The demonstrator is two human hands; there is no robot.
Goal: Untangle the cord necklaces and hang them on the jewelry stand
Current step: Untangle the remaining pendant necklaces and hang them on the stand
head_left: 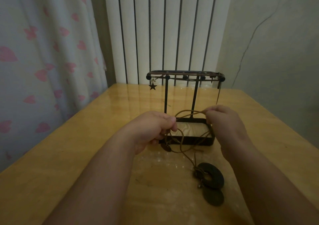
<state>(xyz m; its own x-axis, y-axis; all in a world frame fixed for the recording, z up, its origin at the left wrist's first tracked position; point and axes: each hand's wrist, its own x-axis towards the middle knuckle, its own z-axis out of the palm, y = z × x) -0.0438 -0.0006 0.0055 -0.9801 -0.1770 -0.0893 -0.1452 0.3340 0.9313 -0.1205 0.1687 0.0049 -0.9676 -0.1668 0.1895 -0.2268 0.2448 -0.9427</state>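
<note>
The left hand [151,129] is holding the brown cord necklace [189,111] in a curled grip, and the right hand [222,121] is pinching the same loop. Both forearms are reaching over the desk [86,155], just before the jewelry stand [205,142]. The necklace's dark ring pendant [211,174] is lying on the desk. The tangle under the left hand is hard to make out.

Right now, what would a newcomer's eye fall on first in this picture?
Probably the left hand and right hand at the centre, gripping a tangled brown cord before the black jewelry stand. Next, the black ring pendant on the table, lower right, and a star charm at the stand's left end.
</note>
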